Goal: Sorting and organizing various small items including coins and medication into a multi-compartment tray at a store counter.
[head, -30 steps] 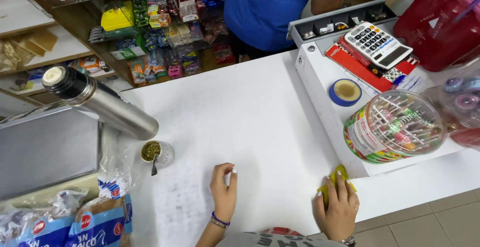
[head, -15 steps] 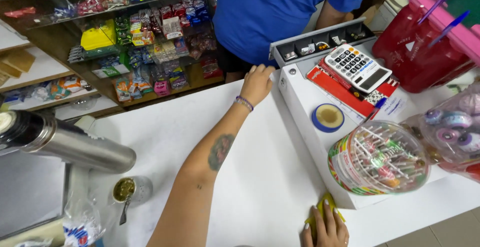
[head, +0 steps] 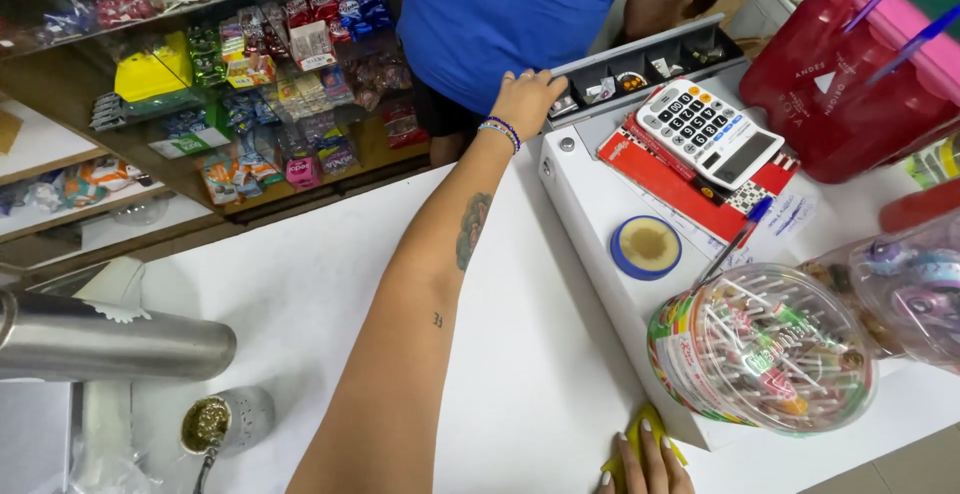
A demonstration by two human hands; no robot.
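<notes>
My left hand point(head: 525, 99) is stretched far across the white counter point(head: 300, 294), palm down with its fingers apart. It rests on the near left corner of an open cash drawer point(head: 645, 62) and I see nothing in it. A beaded bracelet circles the wrist. My right hand point(head: 648, 462) is at the bottom edge of the view, pressed on a yellow cloth point(head: 632, 432) on the counter beside the white register box point(head: 590, 189). A person in a blue shirt point(head: 520, 4) stands just behind the drawer.
On the register box lie a calculator point(head: 710, 134), a red notebook point(head: 665, 179), a blue tape roll point(head: 646, 247), a pen and a clear jar of lollipops point(head: 765, 349). A steel thermos point(head: 110, 339) and a cup with a metal straw point(head: 215, 422) stand left. Red bags point(head: 850, 84) sit right; snack shelves point(head: 270, 104) lie beyond.
My left hand left the counter in front of me and reached out to the cash drawer's corner. The right hand stayed on the yellow cloth. The view moved forward and right.
</notes>
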